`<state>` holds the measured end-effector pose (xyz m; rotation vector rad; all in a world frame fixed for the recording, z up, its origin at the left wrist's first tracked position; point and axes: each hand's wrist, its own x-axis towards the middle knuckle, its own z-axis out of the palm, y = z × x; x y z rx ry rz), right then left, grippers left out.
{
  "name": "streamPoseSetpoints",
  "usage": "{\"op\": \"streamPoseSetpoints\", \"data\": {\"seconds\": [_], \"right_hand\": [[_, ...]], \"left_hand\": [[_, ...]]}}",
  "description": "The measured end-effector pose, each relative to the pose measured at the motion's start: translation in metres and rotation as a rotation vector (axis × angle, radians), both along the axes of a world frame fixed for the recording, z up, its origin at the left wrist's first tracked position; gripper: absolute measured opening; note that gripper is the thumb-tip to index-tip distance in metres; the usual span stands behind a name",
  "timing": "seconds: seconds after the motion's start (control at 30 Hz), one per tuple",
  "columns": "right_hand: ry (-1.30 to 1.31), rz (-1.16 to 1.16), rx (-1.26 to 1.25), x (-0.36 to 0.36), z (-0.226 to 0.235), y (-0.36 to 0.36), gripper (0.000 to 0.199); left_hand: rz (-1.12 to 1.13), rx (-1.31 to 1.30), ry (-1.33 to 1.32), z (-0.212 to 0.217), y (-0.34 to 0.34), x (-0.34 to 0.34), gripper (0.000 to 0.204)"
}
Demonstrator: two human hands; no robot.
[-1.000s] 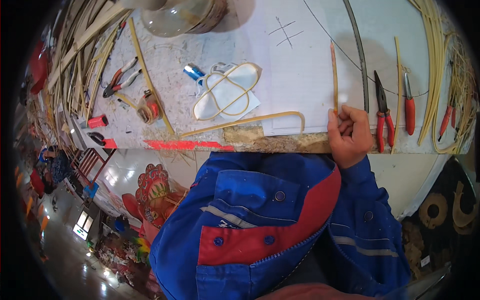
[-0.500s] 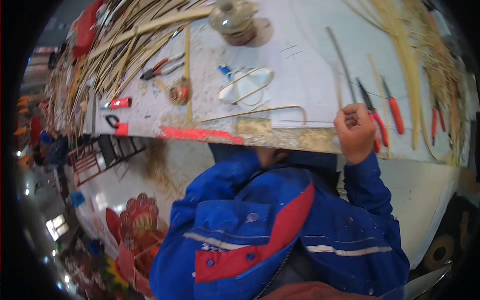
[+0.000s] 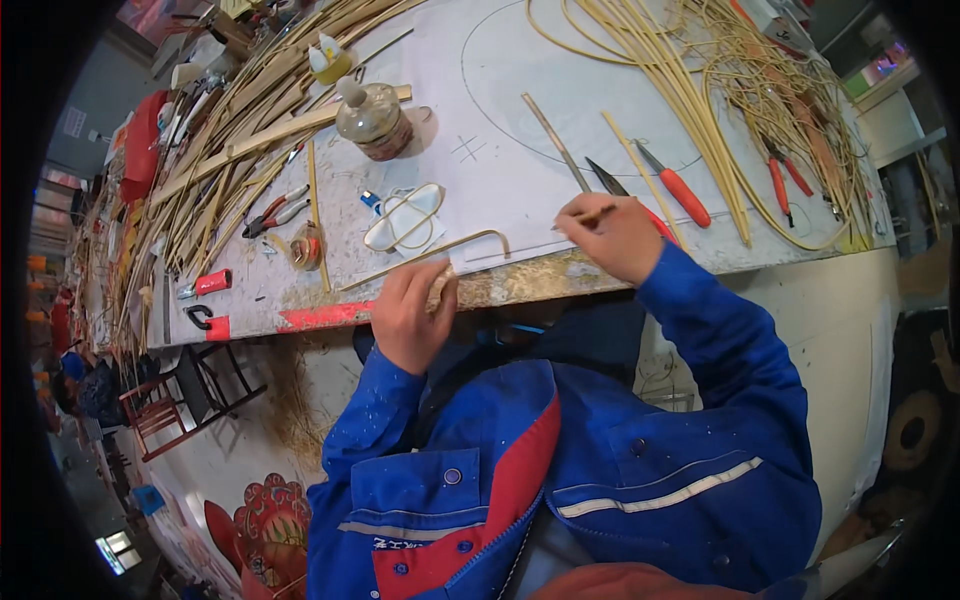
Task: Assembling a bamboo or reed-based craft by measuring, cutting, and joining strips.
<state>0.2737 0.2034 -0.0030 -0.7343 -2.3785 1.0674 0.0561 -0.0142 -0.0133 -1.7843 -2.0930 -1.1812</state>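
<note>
My left hand (image 3: pixel 408 318) hangs at the table's front edge, its fingers loosely curved and parted from the thumb, with nothing visible between them. Just beyond it lies a thin strip bent at its right end (image 3: pixel 440 248). My right hand (image 3: pixel 618 238) is closed over the paper near the edge; a small dark brownish piece shows between its fingers, too unclear to name. Beyond that hand lies a narrow flat strip (image 3: pixel 555 140). Red-handled pliers (image 3: pixel 606 178) are partly hidden behind the hand, and a pointed tool with an orange-red handle (image 3: pixel 684 196) lies farther right.
A glass bottle (image 3: pixel 374 120) stands on the table, left of a pencil-drawn curve on white paper (image 3: pixel 480 190). A white looped item (image 3: pixel 404 218), pliers (image 3: pixel 275 212) and a tape roll (image 3: pixel 304 250) lie left. Bamboo strips (image 3: pixel 670 90) lie right; more are heaped far left.
My left hand has risen from below the table edge to beside the bent strip. My right hand has shifted left and now shows a small dark piece. The view has moved, showing more table.
</note>
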Motion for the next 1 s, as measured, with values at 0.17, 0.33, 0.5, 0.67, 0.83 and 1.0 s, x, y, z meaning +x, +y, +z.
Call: {"op": "streamPoseSetpoints", "data": {"seconds": [0.17,0.33,0.5,0.67,0.83,1.0], "right_hand": [[0.107,0.050,0.392,0.012,-0.004,0.045,0.021],[-0.336,-0.243,0.520,0.066,0.002,0.090,0.017],[-0.522,-0.274,0.498,0.082,-0.036,0.088,0.017],[-0.420,-0.316,0.465,0.076,-0.041,0.091,0.017],[-0.430,-0.317,0.354,0.075,-0.039,0.092,0.017],[-0.219,-0.292,0.369,0.065,-0.019,0.067,0.016]], "left_hand": [[0.030,-0.124,0.204,-0.004,0.034,-0.005,0.030],[-0.003,-0.202,0.271,-0.024,0.043,-0.014,0.024],[0.026,-0.069,0.215,-0.018,0.034,-0.007,0.018],[0.002,-0.030,-0.020,-0.003,0.016,0.012,0.015],[-0.051,-0.077,-0.734,-0.037,-0.007,0.028,0.024],[0.036,-0.156,-1.123,-0.045,-0.021,0.045,0.031]]}}
